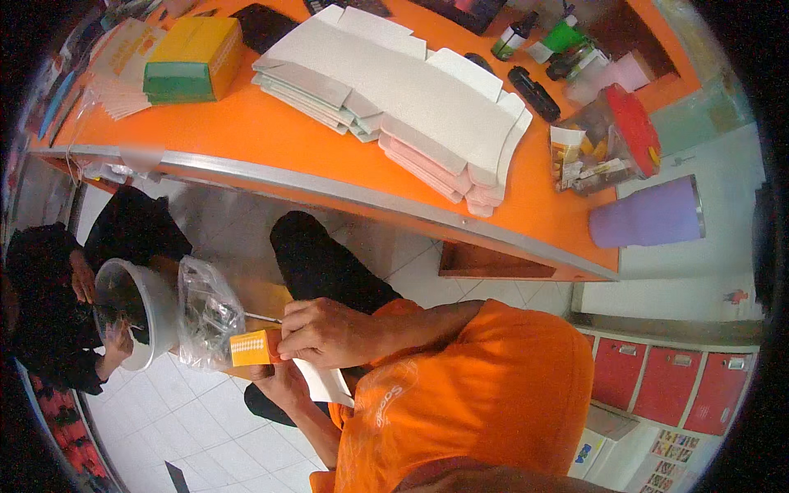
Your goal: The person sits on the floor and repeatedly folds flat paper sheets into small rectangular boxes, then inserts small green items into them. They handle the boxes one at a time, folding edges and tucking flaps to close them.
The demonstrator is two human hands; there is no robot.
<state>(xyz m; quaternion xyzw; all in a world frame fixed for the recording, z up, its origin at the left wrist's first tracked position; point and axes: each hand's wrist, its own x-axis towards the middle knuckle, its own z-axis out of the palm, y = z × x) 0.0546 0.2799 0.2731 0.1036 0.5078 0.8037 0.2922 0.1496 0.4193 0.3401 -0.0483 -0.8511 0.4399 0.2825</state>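
My right hand (319,330) is closed, its fingers pressed together around a thin pale stick (263,318) that points to the left. Just below it, my left hand (283,384) grips a small orange-and-yellow box (251,348) from underneath. The right fingers meet the box at its red-orange end. A white sheet or cloth (325,382) lies against my wrists. Beside the box stands a clear plastic bag (209,316) with shiny pieces inside that I cannot make out.
An orange table (329,172) carries stacked flattened cartons (394,90), a yellow-and-green box (193,62), a red-lidded jar (604,144) and a purple tumbler (645,215). Another person's hands (115,349) work at a white bucket (156,316). Red lockers (666,378) stand at right.
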